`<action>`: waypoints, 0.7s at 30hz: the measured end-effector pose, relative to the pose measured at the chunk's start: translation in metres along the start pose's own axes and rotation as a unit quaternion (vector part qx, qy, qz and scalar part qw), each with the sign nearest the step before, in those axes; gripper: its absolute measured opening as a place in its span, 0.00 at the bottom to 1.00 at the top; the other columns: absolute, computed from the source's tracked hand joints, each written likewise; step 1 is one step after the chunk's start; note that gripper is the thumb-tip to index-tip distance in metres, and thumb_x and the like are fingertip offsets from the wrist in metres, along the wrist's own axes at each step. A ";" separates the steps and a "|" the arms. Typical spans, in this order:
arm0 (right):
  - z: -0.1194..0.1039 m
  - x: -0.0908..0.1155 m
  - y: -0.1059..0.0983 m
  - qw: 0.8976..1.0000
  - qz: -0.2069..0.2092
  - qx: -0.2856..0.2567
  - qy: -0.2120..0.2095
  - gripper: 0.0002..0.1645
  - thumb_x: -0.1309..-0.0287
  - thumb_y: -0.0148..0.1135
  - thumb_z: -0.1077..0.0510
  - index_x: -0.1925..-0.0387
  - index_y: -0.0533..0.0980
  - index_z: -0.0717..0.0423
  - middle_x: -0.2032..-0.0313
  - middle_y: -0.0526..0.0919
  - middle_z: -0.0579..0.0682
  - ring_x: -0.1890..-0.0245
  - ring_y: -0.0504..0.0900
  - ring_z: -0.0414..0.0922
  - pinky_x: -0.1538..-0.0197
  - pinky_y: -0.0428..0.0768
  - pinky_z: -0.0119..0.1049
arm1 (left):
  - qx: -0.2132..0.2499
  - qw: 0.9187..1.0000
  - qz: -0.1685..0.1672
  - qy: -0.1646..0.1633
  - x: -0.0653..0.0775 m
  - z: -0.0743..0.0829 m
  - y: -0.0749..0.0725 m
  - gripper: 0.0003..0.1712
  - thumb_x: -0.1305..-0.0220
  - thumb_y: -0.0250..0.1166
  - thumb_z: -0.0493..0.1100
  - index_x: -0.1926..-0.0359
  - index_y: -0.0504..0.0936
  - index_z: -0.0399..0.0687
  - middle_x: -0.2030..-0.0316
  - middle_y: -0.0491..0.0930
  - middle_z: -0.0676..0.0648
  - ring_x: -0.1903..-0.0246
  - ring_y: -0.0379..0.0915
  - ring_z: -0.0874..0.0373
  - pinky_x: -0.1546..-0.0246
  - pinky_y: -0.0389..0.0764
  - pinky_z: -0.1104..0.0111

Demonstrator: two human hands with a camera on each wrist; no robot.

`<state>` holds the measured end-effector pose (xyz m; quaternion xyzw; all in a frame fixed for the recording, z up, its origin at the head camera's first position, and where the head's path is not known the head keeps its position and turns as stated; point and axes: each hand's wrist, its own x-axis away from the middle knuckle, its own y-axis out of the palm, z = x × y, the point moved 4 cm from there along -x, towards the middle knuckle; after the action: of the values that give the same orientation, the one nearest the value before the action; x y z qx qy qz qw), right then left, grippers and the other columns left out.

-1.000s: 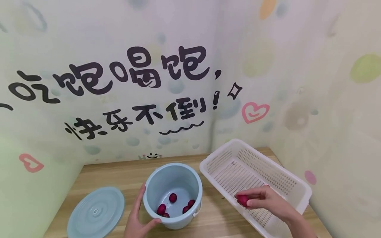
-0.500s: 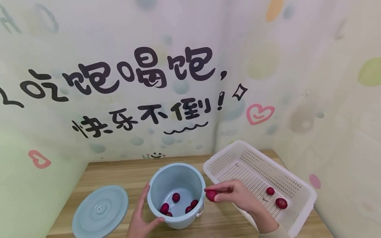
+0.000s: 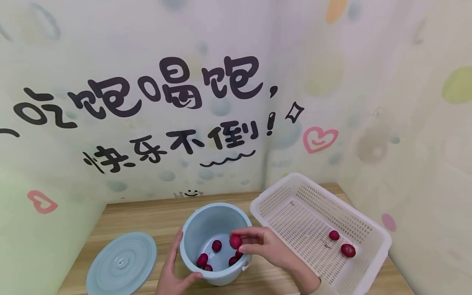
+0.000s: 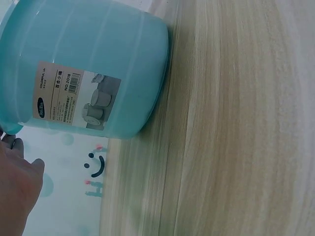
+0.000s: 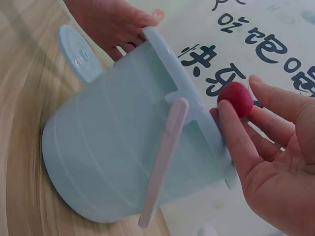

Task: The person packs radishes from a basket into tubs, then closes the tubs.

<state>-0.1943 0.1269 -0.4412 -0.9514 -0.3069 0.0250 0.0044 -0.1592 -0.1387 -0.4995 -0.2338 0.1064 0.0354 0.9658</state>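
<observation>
A light blue bucket [image 3: 217,278] stands upright on the table, with several round red plum-like fruits [image 3: 216,246] on its floor. My left hand [image 3: 173,272] holds the bucket at its left side, thumb near the front rim and fingers along the far left; the right wrist view shows that hand [image 5: 115,22] by the rim. Between thumb and fingertips, my right hand [image 3: 271,250] pinches one red plum-like fruit [image 3: 236,241] over the bucket's right rim. In the right wrist view the pinched fruit [image 5: 236,99] looks smooth and crimson.
A white perforated basket [image 3: 280,239] sits to the right, holding two red fruits [image 3: 341,243] and a bit of stem. On the left lies a round blue lid [image 3: 121,262]. Patterned walls [image 3: 258,172] close off the back and sides of the wooden table [image 3: 158,217].
My right hand has carried a red fruit leftward from the basket to over the bucket's rim. My left hand stays on the bucket. The view shifts slightly.
</observation>
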 end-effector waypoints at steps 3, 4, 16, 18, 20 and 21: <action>-0.004 0.002 0.001 1.000 -0.021 -0.007 -0.015 0.30 0.33 0.61 0.62 0.31 0.67 0.64 0.35 0.73 0.67 0.37 0.79 0.50 0.40 0.82 0.32 | 0.004 1.000 -0.001 0.004 0.000 0.000 0.000 0.68 0.59 0.82 0.35 0.22 0.52 0.61 0.21 0.53 0.52 0.32 0.42 0.89 0.33 0.55 0.84; -0.005 0.004 0.001 0.999 -0.028 -0.012 -0.020 0.31 0.32 0.60 0.62 0.30 0.66 0.63 0.33 0.71 0.67 0.36 0.78 0.50 0.39 0.82 0.33 | 0.007 1.000 0.000 0.009 0.000 -0.001 0.000 0.68 0.60 0.82 0.35 0.22 0.52 0.61 0.21 0.53 0.52 0.31 0.43 0.89 0.34 0.55 0.85; -0.004 0.059 -0.058 0.998 0.040 0.041 -0.017 0.24 0.28 0.52 0.64 0.34 0.68 0.66 0.36 0.76 0.65 0.39 0.80 0.42 0.38 0.81 0.34 | 0.050 0.997 0.007 0.061 -0.001 -0.004 -0.005 0.69 0.63 0.82 0.34 0.21 0.52 0.54 0.21 0.52 0.46 0.28 0.44 0.83 0.37 0.49 0.94; 0.000 0.073 -0.076 0.996 0.061 0.062 -0.004 0.22 0.27 0.51 0.64 0.35 0.70 0.64 0.37 0.78 0.61 0.40 0.81 0.41 0.39 0.81 0.32 | 0.057 0.997 0.002 0.060 -0.001 -0.004 -0.003 0.69 0.63 0.82 0.33 0.21 0.52 0.53 0.21 0.52 0.45 0.27 0.43 0.81 0.36 0.49 0.93; 0.004 0.088 -0.096 0.995 0.073 0.074 -0.004 0.22 0.27 0.49 0.65 0.36 0.70 0.66 0.37 0.78 0.58 0.39 0.80 0.41 0.39 0.81 0.32 | 0.056 0.997 -0.002 0.050 -0.001 -0.004 -0.001 0.69 0.62 0.82 0.33 0.21 0.52 0.54 0.21 0.51 0.46 0.27 0.42 0.81 0.35 0.49 0.92; 0.006 0.096 -0.106 0.994 0.077 0.079 0.000 0.22 0.26 0.47 0.65 0.35 0.70 0.67 0.37 0.78 0.55 0.39 0.80 0.41 0.39 0.81 0.31 | 0.053 0.998 -0.004 0.044 -0.001 -0.004 0.000 0.69 0.62 0.82 0.33 0.21 0.52 0.55 0.21 0.51 0.48 0.27 0.42 0.82 0.31 0.50 0.86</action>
<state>-0.1784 0.2686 -0.4492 -0.9690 -0.2293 0.0496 0.0774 -0.1614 -0.1408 -0.5027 -0.1840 0.1498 0.0158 0.9713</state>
